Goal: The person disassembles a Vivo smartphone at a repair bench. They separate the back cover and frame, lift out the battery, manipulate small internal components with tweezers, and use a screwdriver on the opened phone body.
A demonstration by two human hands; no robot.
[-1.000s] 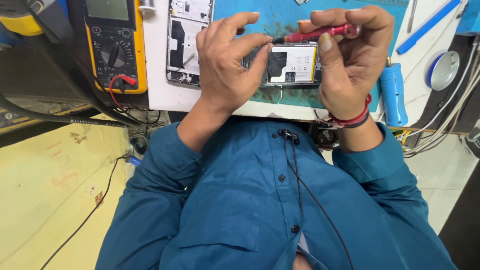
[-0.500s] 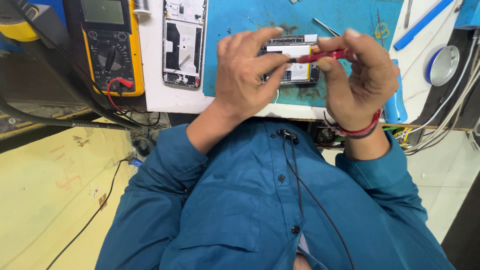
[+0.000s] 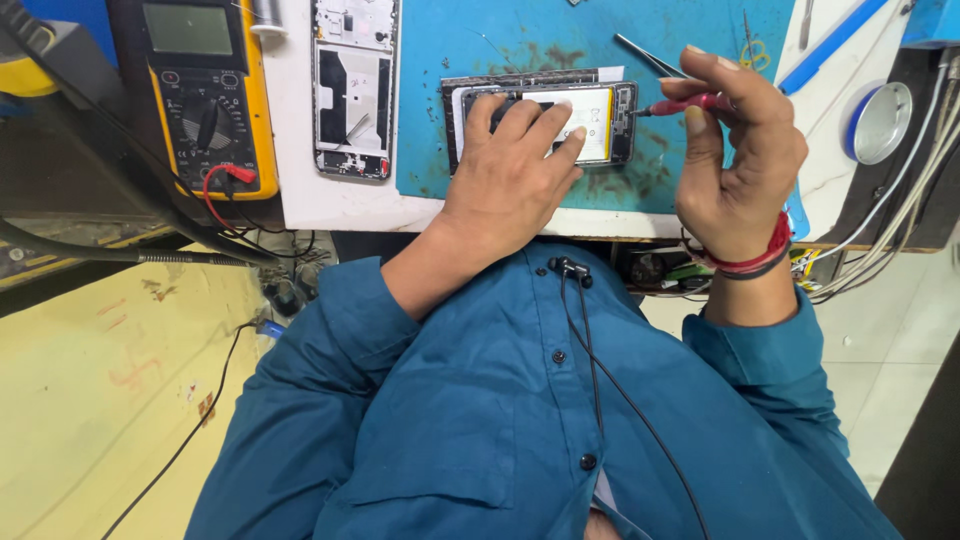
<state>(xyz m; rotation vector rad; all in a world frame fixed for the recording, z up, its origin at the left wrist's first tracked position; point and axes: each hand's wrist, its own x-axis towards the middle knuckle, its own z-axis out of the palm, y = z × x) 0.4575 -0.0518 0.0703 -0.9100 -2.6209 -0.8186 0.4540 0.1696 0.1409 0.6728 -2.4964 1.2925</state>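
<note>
The left hand [image 3: 512, 165] lies flat, fingers spread, on an opened smartphone [image 3: 540, 120] — back cover off, white battery showing — pressing it down on the blue work mat [image 3: 480, 40]. The phone lies lengthwise across the mat, near the middle of it.

The right hand [image 3: 735, 165] is closed around a small red-handled screwdriver [image 3: 690, 103], pinched between thumb and fingers; its thin tip points left and sits at the right end of the phone, at or just beside the frame edge. A red thread band circles that wrist.

Left of the mat, on the white bench top [image 3: 300, 205], lies a second stripped phone frame [image 3: 353, 88], upright in the view. Further left is a yellow-cased digital multimeter [image 3: 205, 95] with a red lead plugged in. Metal tweezers [image 3: 645, 55] lie on the mat just above the phone's right end. A round metal tin [image 3: 880, 122] sits at the far right — well apart from both hands.
</note>
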